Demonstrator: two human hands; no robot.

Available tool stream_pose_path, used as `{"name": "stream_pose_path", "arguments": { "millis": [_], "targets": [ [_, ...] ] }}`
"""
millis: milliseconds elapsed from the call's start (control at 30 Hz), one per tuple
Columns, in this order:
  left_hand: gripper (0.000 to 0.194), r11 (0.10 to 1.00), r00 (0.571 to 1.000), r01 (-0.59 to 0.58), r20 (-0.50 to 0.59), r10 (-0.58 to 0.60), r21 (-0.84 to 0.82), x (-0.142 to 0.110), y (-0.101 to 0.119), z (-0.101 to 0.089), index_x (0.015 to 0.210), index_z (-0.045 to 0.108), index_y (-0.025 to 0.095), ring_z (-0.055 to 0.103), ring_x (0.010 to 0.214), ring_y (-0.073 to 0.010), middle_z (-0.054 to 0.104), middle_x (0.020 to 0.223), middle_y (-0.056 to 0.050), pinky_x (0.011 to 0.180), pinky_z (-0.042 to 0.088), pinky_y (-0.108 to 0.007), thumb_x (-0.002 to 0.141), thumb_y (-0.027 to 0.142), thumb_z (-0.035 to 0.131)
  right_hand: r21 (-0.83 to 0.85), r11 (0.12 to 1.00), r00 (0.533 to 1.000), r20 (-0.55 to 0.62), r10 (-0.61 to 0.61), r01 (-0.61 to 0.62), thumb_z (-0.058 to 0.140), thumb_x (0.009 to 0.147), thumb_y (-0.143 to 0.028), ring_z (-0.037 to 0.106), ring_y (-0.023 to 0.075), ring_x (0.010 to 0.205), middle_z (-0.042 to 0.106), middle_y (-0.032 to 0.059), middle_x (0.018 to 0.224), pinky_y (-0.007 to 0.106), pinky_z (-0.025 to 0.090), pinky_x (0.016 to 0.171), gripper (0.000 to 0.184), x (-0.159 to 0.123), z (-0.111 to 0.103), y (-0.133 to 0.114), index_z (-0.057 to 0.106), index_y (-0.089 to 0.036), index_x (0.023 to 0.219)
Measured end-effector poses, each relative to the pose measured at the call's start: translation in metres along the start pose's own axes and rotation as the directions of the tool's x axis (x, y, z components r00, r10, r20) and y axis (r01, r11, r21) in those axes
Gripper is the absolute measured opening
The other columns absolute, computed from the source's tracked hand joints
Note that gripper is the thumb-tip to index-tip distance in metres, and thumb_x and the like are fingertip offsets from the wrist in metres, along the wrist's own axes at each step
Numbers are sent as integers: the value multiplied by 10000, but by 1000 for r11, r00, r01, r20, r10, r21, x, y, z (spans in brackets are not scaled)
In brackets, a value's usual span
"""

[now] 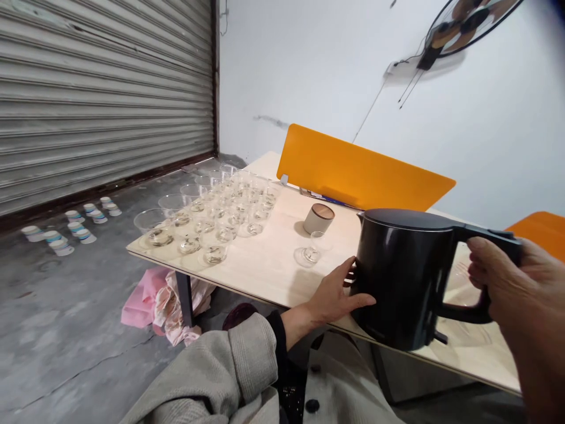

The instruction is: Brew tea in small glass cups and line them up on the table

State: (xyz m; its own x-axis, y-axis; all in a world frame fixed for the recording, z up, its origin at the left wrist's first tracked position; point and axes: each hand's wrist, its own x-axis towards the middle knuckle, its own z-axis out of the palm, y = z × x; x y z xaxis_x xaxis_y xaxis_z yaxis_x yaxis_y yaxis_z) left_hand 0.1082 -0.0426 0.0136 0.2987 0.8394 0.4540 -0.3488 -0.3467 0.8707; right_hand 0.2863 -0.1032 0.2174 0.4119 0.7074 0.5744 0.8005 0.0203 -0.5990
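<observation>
A black electric kettle (pixel 399 280) with its lid closed is held in front of me, over the near edge of the table (pixel 282 259). My right hand (pixel 516 280) is wrapped round its handle, thumb on top. Against the kettle's left side rests my left hand (pixel 338 294), its thumb at the front and its fingers partly hidden behind the body. Just beyond the left hand stands a small clear cup (pixel 315 250). Behind that cup is a pale round canister (pixel 319 219) with a brown top. What the kettle holds inside is hidden.
Several clear cups (pixel 215 253) with dark bits at the bottom crowd the table's left end. An orange divider panel (pixel 357 168) runs along the far side. Stacked paper cups (pixel 82 231) stand on the floor; pink cloth (pixel 145 300) lies beneath the table. Clear items sit partly hidden behind the kettle.
</observation>
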Motion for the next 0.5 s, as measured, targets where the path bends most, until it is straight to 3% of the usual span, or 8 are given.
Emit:
{"name": "stream_pose_path", "arguments": {
  "millis": [100,233,400,500],
  "targets": [
    [822,994,995,-55,-82,64,99,-3,-9,1,1546,422,244,535,1361,-322,527,1525,-134,1139,459,-525,851,486,787,229,973,998,-44,35,-24,741,817,-584,501,182,525,547,-3,648,309,338,406,330,1,16,17,602,-285,826],
    [654,955,969,-64,-209,128,290,-7,-12,0,1496,474,219,477,1427,-329,523,1523,-146,1201,403,-545,906,366,716,499,865,997,-81,-10,49,785,800,-477,431,132,500,466,-55,612,285,351,436,312,18,53,42,567,-256,832],
    [591,934,968,-37,-220,123,355,-11,-13,-4,1481,477,181,476,1434,-323,522,1525,-165,1179,445,-535,932,314,652,580,813,994,-108,22,45,752,804,-493,406,122,481,459,-70,616,282,331,426,346,44,97,58,501,-259,838],
    [562,927,972,-15,-212,102,376,-13,-14,-5,1473,492,198,510,1409,-314,554,1498,-150,1168,460,-521,950,347,635,492,871,998,-65,14,20,651,849,-559,410,137,506,430,-74,639,296,355,448,357,61,116,65,435,-277,884]
  ]
}}
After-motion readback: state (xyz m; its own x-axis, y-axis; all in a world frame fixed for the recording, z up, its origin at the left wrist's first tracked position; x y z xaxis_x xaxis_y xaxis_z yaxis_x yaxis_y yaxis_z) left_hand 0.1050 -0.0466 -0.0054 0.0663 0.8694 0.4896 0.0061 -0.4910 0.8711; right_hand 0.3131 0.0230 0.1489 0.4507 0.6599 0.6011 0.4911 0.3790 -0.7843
